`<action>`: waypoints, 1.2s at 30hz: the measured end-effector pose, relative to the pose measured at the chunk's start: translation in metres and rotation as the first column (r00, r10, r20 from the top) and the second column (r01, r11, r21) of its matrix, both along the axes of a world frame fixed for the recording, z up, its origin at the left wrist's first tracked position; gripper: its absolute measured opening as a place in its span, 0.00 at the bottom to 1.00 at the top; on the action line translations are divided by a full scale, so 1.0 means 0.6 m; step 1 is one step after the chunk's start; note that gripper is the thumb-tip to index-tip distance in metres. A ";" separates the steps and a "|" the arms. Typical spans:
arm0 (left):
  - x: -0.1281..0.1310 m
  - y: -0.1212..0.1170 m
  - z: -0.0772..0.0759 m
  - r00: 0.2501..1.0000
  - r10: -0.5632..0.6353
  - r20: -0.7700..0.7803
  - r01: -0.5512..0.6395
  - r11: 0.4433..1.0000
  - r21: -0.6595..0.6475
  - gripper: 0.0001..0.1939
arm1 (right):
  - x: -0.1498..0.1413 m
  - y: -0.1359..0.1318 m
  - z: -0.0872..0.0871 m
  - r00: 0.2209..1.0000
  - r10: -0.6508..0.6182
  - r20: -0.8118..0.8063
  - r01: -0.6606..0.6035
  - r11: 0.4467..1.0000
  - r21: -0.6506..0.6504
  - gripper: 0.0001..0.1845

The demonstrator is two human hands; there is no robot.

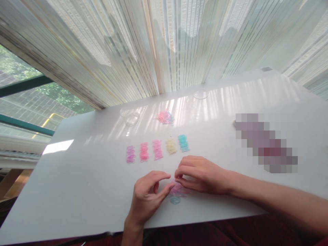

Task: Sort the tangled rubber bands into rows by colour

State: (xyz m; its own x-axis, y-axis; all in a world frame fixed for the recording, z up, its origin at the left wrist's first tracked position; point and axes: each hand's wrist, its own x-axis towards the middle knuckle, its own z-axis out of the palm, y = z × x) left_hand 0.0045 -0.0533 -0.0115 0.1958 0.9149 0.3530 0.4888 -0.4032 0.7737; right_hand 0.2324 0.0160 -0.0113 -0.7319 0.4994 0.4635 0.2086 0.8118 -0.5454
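Table (pixel 89 191): smooth, glossy white; curtain (pixel 176 44): sheer cloth; wall (pixel 15 78): brick

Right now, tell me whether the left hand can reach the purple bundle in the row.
Probably yes: the left hand is near the purple bundle, nothing visible blocks the space between them, and its thumb and index finger are apart.

Your single view comes from the camera on your head, facing forward and steeply down over the white table (pixel 97 191). It sits above the near edge, close enough that your left hand (pixel 147 194) and right hand (pixel 202 174) loom large low in the frame, yet wide enough to take in the far edge, the striped curtain (pixel 164 44) behind it and the window (pixel 51 92) at left. The table's edges run aslant.
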 end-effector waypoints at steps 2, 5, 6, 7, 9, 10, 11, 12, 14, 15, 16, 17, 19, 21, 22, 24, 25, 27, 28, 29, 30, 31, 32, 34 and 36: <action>0.000 0.001 0.000 1.000 -0.005 -0.008 0.005 1.000 0.002 0.04 | 0.000 0.000 -0.001 1.000 0.003 -0.003 -0.003 1.000 0.008 0.12; -0.001 0.001 -0.001 1.000 -0.016 -0.004 0.016 1.000 0.019 0.03 | 0.000 0.000 -0.003 1.000 0.009 0.013 -0.009 1.000 0.013 0.11; -0.001 0.001 -0.002 1.000 -0.023 0.001 0.023 0.999 0.023 0.04 | 0.000 -0.001 -0.003 1.000 0.010 0.015 -0.010 1.000 0.009 0.11; -0.001 0.000 -0.003 1.000 -0.029 0.008 0.029 0.999 0.025 0.04 | 0.001 -0.001 -0.002 1.000 0.008 0.014 -0.008 1.000 0.000 0.11; -0.002 -0.001 -0.004 0.999 -0.040 0.023 0.039 0.999 0.029 0.06 | 0.001 -0.001 0.000 1.000 0.001 0.013 -0.001 1.000 -0.024 0.11; -0.003 -0.001 -0.005 0.999 -0.043 0.029 0.042 0.999 0.032 0.07 | 0.002 -0.002 0.001 1.000 -0.001 0.018 0.002 0.999 -0.040 0.11; -0.003 -0.001 -0.006 0.998 -0.045 0.034 0.044 0.998 0.037 0.07 | 0.002 -0.002 0.002 1.000 -0.001 0.030 0.003 0.998 -0.055 0.12; -0.003 -0.001 -0.006 0.998 -0.048 0.038 0.047 0.998 0.042 0.08 | 0.002 -0.002 0.003 0.999 0.001 0.043 0.002 0.998 -0.065 0.13; -0.003 0.000 -0.006 0.998 -0.056 0.040 0.054 0.997 0.053 0.09 | 0.001 -0.001 0.002 0.998 0.008 0.065 -0.004 0.998 -0.064 0.14; -0.003 0.000 -0.006 0.998 -0.058 0.039 0.056 0.997 0.058 0.09 | 0.001 -0.001 0.001 0.998 0.012 0.067 -0.008 0.999 -0.054 0.14; -0.003 0.001 -0.006 0.998 -0.057 0.038 0.055 0.997 0.061 0.09 | 0.000 -0.001 0.000 0.998 0.014 0.064 -0.011 0.999 -0.038 0.14; -0.002 0.001 -0.005 0.998 -0.053 0.036 0.050 0.997 0.063 0.08 | 0.000 -0.001 -0.001 0.998 0.015 0.060 -0.014 1.000 -0.024 0.15; -0.001 0.001 -0.004 0.999 -0.038 0.035 0.035 0.997 0.065 0.08 | 0.000 0.000 -0.002 0.998 0.017 0.055 -0.017 1.000 -0.009 0.15; -0.001 0.001 -0.003 0.999 -0.027 0.035 0.024 0.998 0.065 0.08 | 0.000 0.000 -0.002 0.998 0.014 0.060 -0.014 1.000 -0.003 0.14; 0.000 0.001 -0.003 0.999 -0.022 0.036 0.020 0.998 0.064 0.07 | 0.000 0.000 -0.001 0.998 0.014 0.064 -0.014 1.000 0.000 0.13; 0.000 0.001 -0.003 0.999 -0.020 0.036 0.017 0.998 0.061 0.07 | 0.001 -0.001 0.001 0.997 0.015 0.071 -0.015 1.000 0.000 0.12; 0.000 0.001 -0.003 0.999 -0.020 0.037 0.018 0.998 0.058 0.07 | 0.001 -0.001 0.002 0.997 0.015 0.069 -0.015 1.000 -0.003 0.12; 0.000 0.001 -0.003 0.999 -0.024 0.039 0.021 0.998 0.055 0.07 | 0.001 -0.002 0.003 0.998 0.013 0.058 -0.012 1.000 -0.015 0.12; 0.000 0.001 -0.003 0.999 -0.025 0.038 0.023 0.998 0.053 0.07 | 0.001 -0.002 0.003 0.999 0.011 0.050 -0.010 1.000 -0.018 0.12; 0.000 0.001 -0.003 0.999 -0.026 0.037 0.024 0.998 0.053 0.07 | 0.000 -0.002 0.003 0.999 0.011 0.045 -0.010 1.000 -0.017 0.13; 0.000 0.001 -0.002 0.999 -0.026 0.035 0.024 0.998 0.053 0.07 | 0.000 -0.002 0.003 0.999 0.012 0.044 -0.011 1.000 -0.011 0.14; 0.000 0.000 -0.002 0.999 -0.025 0.032 0.024 0.998 0.052 0.07 | 0.000 -0.001 0.003 0.999 0.012 0.044 -0.012 1.000 -0.003 0.14; -0.001 0.000 -0.002 0.999 -0.025 0.029 0.023 0.998 0.050 0.07 | 0.000 -0.001 0.003 0.999 0.011 0.044 -0.011 1.000 0.006 0.15; -0.001 0.000 -0.003 0.999 -0.025 0.022 0.024 0.999 0.048 0.07 | -0.001 0.000 0.005 0.999 0.011 0.051 -0.012 1.000 0.017 0.16; -0.001 -0.001 -0.003 1.000 -0.027 0.014 0.026 0.999 0.046 0.07 | -0.001 -0.001 0.008 0.998 0.013 0.063 -0.014 1.000 0.021 0.16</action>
